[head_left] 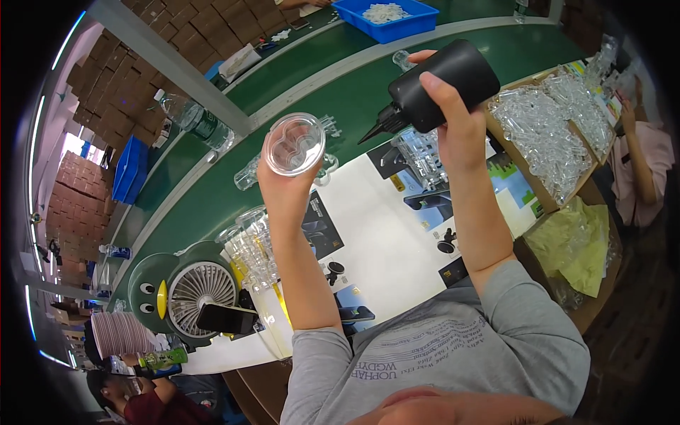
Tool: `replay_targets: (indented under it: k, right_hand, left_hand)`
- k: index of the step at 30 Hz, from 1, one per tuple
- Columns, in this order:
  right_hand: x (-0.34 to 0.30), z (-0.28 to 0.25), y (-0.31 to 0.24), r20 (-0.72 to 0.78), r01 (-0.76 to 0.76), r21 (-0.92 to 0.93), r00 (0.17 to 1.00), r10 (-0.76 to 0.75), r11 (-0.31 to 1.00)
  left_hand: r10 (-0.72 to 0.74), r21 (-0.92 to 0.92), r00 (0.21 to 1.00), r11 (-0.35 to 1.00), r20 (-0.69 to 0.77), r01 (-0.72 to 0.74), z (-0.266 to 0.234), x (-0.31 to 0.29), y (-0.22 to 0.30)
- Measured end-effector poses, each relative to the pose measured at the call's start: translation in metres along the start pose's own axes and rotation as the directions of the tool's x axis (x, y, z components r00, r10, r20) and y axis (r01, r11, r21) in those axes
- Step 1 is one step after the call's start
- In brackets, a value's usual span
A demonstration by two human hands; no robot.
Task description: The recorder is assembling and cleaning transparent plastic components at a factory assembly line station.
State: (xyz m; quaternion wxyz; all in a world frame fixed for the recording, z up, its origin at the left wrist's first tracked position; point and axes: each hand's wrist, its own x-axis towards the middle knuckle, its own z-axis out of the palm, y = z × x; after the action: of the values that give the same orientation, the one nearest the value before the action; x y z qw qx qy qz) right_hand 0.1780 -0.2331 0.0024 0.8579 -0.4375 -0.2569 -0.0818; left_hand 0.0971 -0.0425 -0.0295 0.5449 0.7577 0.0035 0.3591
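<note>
My left hand (285,190) is wrapped round a clear, round-rimmed plastic piece (296,145), its wide end facing up and a wavy shape inside. In my right hand (462,138) is a black squeeze bottle (453,83), tilted so its thin pointed nozzle points down and left, apart from the clear piece. Just beyond my right fingertips shows a small clear tube (402,59); I cannot tell whether they touch it. More clear parts (327,127) lie on the green surface behind my left hand. Between my forearms spreads a white printed sheet (375,234).
Clear parts stand in groups at the left (251,244) and right (423,156) of the sheet. An open carton (538,185) of clear pieces sits at right. At left are a green fan (202,297), a phone (225,319) and a water bottle (195,120). A blue bin (386,28) stands far off.
</note>
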Motion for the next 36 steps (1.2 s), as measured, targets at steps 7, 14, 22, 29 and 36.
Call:
replay_targets:
  k: [7, 14, 22, 29, 36]
  right_hand:
    - [-0.015, 0.006, -0.011, 0.036, 0.199, -0.09, 0.98, -0.196, 0.976]
    - [-0.022, 0.011, -0.014, 0.037, 0.133, -0.039, 0.991, -0.132, 0.99]
    - [-0.022, 0.011, -0.015, 0.022, 0.093, -0.03, 0.995, -0.092, 0.995]
    - [-0.026, 0.015, -0.011, 0.02, 0.173, 0.073, 0.984, -0.175, 0.982]
    - [-0.034, 0.019, -0.015, 0.045, 0.033, 0.023, 0.998, -0.034, 0.999]
  left_hand:
    - [0.221, 0.161, 0.974, 0.964, -0.045, -0.211, 0.025, -0.005, 0.001]
    - [0.271, 0.094, 0.955, 0.961, -0.121, -0.261, 0.026, -0.009, -0.01]
    - [-0.014, -0.246, 0.999, 0.969, 0.035, 0.022, 0.023, -0.008, -0.003]
    - [0.15, -0.007, 0.986, 0.988, -0.078, -0.151, 0.027, -0.011, -0.006]
    - [0.368, 0.271, 0.895, 0.915, -0.252, -0.299, 0.034, -0.015, -0.003]
